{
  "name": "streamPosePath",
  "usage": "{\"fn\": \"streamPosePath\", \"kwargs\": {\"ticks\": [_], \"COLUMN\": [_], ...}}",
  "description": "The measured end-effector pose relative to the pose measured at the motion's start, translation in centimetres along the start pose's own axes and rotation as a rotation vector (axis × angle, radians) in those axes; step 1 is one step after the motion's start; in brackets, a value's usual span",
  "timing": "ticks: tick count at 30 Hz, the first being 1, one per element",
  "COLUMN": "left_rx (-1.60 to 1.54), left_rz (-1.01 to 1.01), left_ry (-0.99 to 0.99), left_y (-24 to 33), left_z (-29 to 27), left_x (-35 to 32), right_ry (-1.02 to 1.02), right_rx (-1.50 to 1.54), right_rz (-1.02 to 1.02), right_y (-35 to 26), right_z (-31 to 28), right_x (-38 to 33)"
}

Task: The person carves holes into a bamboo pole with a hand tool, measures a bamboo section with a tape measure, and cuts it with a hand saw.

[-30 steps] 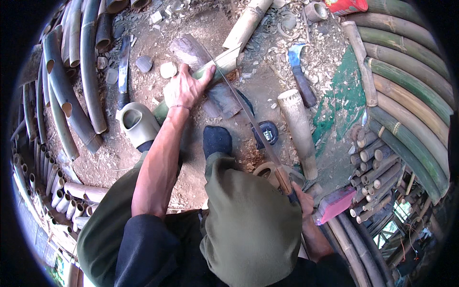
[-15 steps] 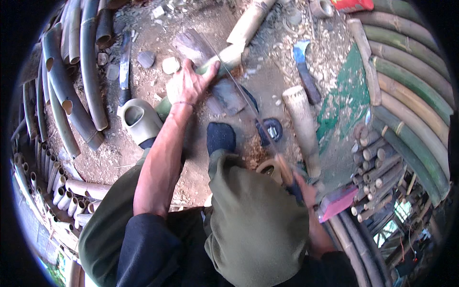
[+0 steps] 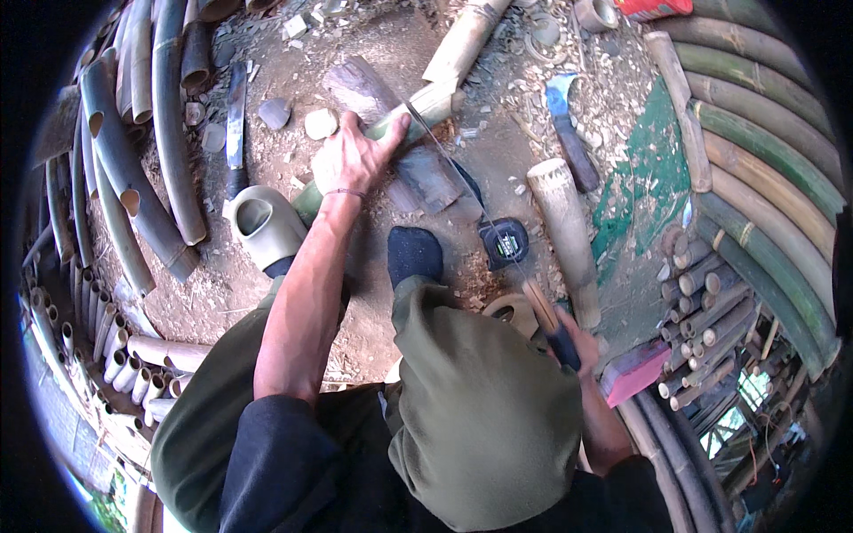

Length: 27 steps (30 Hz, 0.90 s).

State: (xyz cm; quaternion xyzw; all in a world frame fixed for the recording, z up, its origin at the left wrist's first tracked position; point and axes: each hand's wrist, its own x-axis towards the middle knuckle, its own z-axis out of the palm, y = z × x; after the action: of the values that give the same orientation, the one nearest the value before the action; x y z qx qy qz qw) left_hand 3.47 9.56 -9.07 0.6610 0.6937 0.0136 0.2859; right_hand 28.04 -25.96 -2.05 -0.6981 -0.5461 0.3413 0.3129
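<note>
My left hand [image 3: 351, 162] presses down on a green bamboo length [image 3: 418, 117], its thumb and fingers wrapped over the stem. Beneath the bamboo lies a dark wooden block [image 3: 434, 180], crossed at a slant. Lower right, my right hand [image 3: 580, 345] grips the handle of a long thin-bladed saw [image 3: 466, 180]. The blade runs up to the left, and its far end lies against the bamboo just right of my left thumb. How deep it sits there I cannot tell. A black tape measure [image 3: 504, 243] is on the ground right beside the blade.
A machete [image 3: 235, 124] lies at left, a blue-bladed knife [image 3: 562, 124] at right. A pale bamboo piece [image 3: 566, 235] stretches near the saw. Bamboo poles [image 3: 169, 115] line both sides. A pink block [image 3: 635, 371] sits beside my right arm. Chips and shavings litter the ground.
The saw has been drawn back toward me, down and to the right, along with my right hand. My left hand keeps its hold on the bamboo.
</note>
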Motion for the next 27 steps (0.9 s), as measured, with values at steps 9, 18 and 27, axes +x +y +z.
{"fn": "streamPosePath", "kwargs": {"ticks": [9,18,27], "left_rx": [0.008,0.246,0.595], "left_rz": [0.016,0.43,0.532], "left_ry": [0.072,-0.174,-0.142], "left_y": [1.4,12.3,13.2], "left_z": [-0.3,-4.1,-3.3], "left_x": [-0.8,2.7,6.2], "right_ry": [0.053,0.029,0.028], "right_rx": [0.073,0.024,0.046], "right_rz": [0.017,-0.129,-0.023], "right_y": [-2.9,-4.1,-3.1], "right_z": [-2.9,-6.0,-2.8], "right_x": [0.1,-0.9,4.5]}}
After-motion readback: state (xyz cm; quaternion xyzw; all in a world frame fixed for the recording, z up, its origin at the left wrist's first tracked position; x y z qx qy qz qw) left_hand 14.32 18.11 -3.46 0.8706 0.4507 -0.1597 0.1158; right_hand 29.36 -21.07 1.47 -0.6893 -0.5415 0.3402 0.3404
